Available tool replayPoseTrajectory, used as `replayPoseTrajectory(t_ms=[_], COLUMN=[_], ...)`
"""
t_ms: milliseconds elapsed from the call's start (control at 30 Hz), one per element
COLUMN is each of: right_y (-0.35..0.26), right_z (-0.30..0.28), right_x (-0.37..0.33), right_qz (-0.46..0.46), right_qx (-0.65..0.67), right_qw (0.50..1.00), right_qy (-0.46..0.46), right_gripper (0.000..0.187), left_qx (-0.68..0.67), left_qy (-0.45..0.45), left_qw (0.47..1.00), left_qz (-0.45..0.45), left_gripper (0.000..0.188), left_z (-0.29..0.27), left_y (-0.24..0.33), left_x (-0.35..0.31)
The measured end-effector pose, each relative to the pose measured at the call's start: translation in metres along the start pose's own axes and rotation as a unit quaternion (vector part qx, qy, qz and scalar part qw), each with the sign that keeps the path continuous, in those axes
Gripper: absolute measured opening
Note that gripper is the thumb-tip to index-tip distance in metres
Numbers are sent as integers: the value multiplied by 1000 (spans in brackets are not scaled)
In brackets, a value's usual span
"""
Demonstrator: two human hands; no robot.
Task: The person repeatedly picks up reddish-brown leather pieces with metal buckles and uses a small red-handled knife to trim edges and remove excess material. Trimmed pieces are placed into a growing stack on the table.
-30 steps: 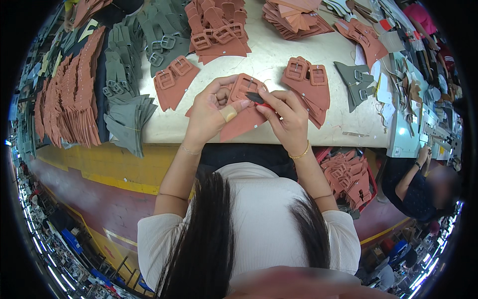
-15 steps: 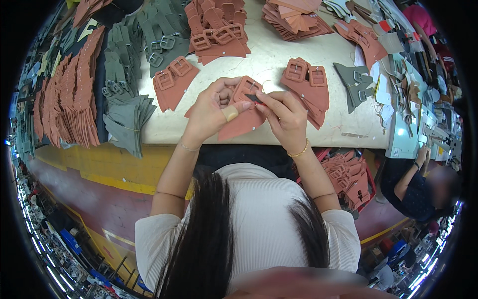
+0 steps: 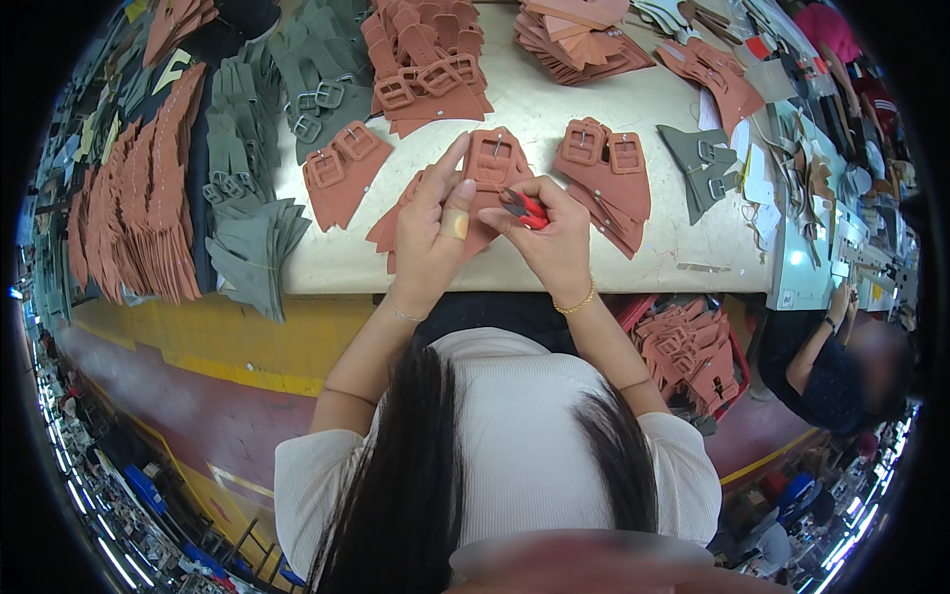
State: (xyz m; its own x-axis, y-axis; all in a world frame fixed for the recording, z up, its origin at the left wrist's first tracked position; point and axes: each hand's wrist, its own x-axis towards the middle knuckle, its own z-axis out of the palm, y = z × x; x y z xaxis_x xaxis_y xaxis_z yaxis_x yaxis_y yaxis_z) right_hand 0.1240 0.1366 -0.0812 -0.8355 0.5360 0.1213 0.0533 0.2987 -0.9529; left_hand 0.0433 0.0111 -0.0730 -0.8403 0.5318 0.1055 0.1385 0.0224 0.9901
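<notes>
Coral buckle piece: between the two hands above the table's near edge, matte coral, with a rounded-square covered buckle and silver prong uppermost; both hands hide some of its lower part.
Left hand: index finger stretched straight beside the buckle, thumb nearby wearing a tan wrap; whether it pinches the piece cannot be told.
Right hand: thumb and fingers closed around red-handled snips, dark tips pointing at the piece just below the buckle.
Pieces beside the hands: a coral double-buckle piece at left, a small coral pile at right, then a grey-green buckled piece.
Table: pale, smooth and softly shiny, its front edge bowed by the lens.
Stacks on it: coral strips far left, grey-green straps, buckled coral straps at the back, flat coral pieces farther right.
Under the table: a red crate heaped with coral buckled pieces.
Floor: maroon with broad yellow bands.
Workroom: crowded; at right, a co-worker in a dark top reaches toward a pale green work surface; bright tube lights curve along the rim.
</notes>
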Motion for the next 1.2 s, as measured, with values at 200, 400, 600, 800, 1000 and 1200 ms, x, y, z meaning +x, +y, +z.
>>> replayPoseTrajectory(t_ms=[200,400,600,800,1000,1200], right_y=[5,15,20,15,8,4], right_z=[-10,-38,-40,-31,-26,-28], right_x=[1,13,17,19,17,0], right_qz=[-39,44,241,175,-7,-94], right_qx=[42,194,338,304,64,-70], right_qw=[998,973,906,935,997,991], right_qy=[-9,120,-83,-49,35,58], right_gripper=[18,32,36,33,39,33], left_qx=[40,-343,-407,-626,-342,-293], left_qy=[3,-23,-76,-85,-88,-4], left_qw=[999,915,863,727,901,938], left_qz=[18,-210,-289,-269,-253,-183], left_gripper=[44,36,54,82,47,36], left_z=[-1,-16,-23,-7,10,12], left_y=[0,4,3,10,11,12], left_x=[-4,9,15,6,0,0])
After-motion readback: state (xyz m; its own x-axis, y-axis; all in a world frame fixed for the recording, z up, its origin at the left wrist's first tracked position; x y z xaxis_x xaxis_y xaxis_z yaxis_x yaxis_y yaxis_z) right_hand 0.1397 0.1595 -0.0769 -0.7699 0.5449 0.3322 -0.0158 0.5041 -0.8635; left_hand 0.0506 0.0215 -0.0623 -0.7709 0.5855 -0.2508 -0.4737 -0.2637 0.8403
